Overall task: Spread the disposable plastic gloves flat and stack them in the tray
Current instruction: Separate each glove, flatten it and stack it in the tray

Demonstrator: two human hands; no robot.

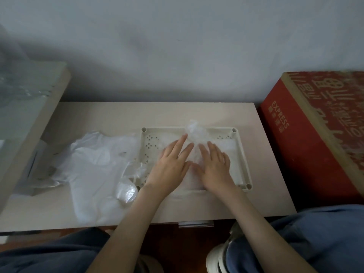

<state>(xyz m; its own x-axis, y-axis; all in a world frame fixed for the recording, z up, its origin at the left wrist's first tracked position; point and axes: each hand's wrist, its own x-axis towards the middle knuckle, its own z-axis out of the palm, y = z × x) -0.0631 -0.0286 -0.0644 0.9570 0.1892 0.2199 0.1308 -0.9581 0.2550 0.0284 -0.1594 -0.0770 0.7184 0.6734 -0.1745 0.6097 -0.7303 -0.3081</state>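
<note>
Your tray [245, 160] sits on the table [110, 117]. In the tray lies a glove [195, 133], with your left hand [169, 166] and right hand [214, 166] side by side upon it. Left of the tray, against its wall, lies a heap of gloves [92, 166]; right of the tray, beside the table, stands a box [295, 146].

Tray [242, 154]: one. Hands: two, left hand [169, 168] and right hand [214, 168]. Red carton [295, 146]: one. Table [102, 117]: one. Glove in tray [195, 133]: one. Loose glove heap [94, 164]: one, its number of gloves unclear.
</note>
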